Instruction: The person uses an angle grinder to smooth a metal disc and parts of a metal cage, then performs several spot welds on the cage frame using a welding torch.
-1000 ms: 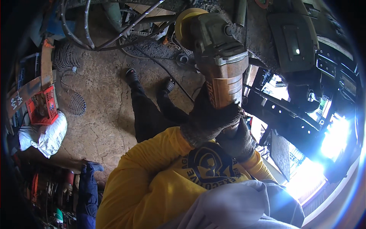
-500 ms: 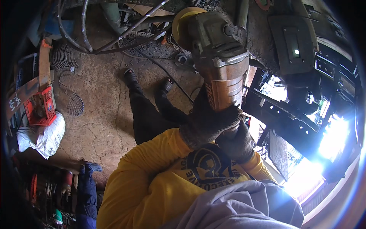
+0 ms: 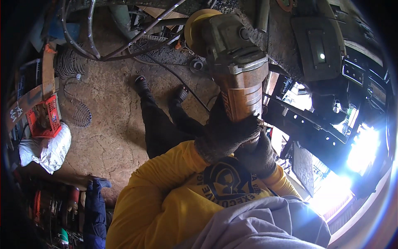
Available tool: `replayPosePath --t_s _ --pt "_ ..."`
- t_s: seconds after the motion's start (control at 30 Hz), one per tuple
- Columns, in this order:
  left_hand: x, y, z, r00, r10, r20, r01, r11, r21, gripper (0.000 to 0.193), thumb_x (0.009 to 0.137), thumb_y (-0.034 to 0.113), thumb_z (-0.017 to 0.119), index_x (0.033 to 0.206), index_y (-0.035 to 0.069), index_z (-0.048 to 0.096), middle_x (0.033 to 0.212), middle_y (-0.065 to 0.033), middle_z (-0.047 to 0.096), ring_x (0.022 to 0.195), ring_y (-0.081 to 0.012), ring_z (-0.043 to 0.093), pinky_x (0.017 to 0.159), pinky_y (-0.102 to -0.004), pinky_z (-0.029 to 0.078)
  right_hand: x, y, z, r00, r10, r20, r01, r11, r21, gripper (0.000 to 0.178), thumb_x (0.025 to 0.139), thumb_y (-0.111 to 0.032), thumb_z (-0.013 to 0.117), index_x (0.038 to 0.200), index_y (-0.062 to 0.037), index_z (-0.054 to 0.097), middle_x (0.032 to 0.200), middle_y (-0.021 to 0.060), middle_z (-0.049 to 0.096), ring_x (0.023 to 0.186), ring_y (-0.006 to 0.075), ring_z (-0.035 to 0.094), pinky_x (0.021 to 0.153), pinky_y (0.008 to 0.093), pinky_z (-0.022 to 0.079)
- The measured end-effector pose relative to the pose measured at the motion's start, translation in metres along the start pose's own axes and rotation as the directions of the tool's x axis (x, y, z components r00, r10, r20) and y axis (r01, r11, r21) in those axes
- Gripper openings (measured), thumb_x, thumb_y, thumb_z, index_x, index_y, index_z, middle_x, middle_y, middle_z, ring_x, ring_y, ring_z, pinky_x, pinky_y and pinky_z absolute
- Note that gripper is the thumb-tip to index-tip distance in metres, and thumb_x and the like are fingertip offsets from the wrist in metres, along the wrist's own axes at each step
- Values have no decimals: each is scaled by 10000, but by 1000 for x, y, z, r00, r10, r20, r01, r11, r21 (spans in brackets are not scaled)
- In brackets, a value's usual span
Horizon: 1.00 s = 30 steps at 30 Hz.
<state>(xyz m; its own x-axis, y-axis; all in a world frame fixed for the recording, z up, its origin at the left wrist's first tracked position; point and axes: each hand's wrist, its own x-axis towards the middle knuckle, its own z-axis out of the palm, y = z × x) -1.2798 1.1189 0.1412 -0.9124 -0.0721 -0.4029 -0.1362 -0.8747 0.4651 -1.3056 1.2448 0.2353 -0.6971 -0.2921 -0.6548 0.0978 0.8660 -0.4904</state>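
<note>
An angle grinder [image 3: 242, 99] with an orange-brown body and a worn grey gear head points away from me. At its far end a yellow disc or guard [image 3: 195, 31] shows beside the head; I cannot tell which. My left hand [image 3: 226, 135], in a dark knitted glove, is wrapped round the body just behind the orange casing. Lower down, nearer my chest, my right hand [image 3: 258, 157], gloved too, closes round the rear end of the grinder. Parts of the fingers of both hands are hidden.
Loose cables [image 3: 124, 45] hang at the upper left. At the left, a red plastic crate [image 3: 44, 116] sits by a white sack [image 3: 52, 149], with wire coils [image 3: 70, 62] near. A dark welding mask [image 3: 317, 47] lies at the upper right. A dark blue trouser leg [image 3: 95, 211] shows lower left.
The grinder's head has shifted slightly to the left. Both hands keep their hold on it.
</note>
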Motion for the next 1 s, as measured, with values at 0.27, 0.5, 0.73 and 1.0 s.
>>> replayPosePath --t_s 0.27,0.5,0.73,1.0 --pt "0 -2 -3 999 26 -20 -22 981 195 793 743 275 841 1347 -17 418 1177 -157 598 1032 -248 641 886 -392 536 -2 -5 0 999 -3 -37 0 998 -65 677 759 -108 762 1365 -40 469 1157 187 670 1081 323 675 907 419 534" --pt "-2 0 -2 1000 12 -18 -10 996 84 775 763 249 828 1356 -15 406 1197 -152 582 1047 -239 631 898 -390 531 -2 -8 -2 999 4 -32 -7 997 -82 714 745 -121 768 1374 -26 446 1152 202 674 1084 341 677 900 427 535" --pt "-1 5 -3 994 99 35 -105 964 244 752 773 222 818 1355 -13 404 1201 -148 579 1040 -230 631 894 -384 534 0 -3 -2 999 -22 -34 20 998 -67 728 743 -121 763 1383 -16 433 1163 212 675 1095 359 673 904 441 531" --pt "1 -8 1 986 160 38 -165 965 202 729 769 189 814 1340 -12 407 1163 -133 586 1013 -216 633 870 -372 544 -4 13 0 1000 -15 -26 15 1000 -7 709 745 -112 760 1379 -26 454 1168 200 678 1102 343 673 913 432 528"
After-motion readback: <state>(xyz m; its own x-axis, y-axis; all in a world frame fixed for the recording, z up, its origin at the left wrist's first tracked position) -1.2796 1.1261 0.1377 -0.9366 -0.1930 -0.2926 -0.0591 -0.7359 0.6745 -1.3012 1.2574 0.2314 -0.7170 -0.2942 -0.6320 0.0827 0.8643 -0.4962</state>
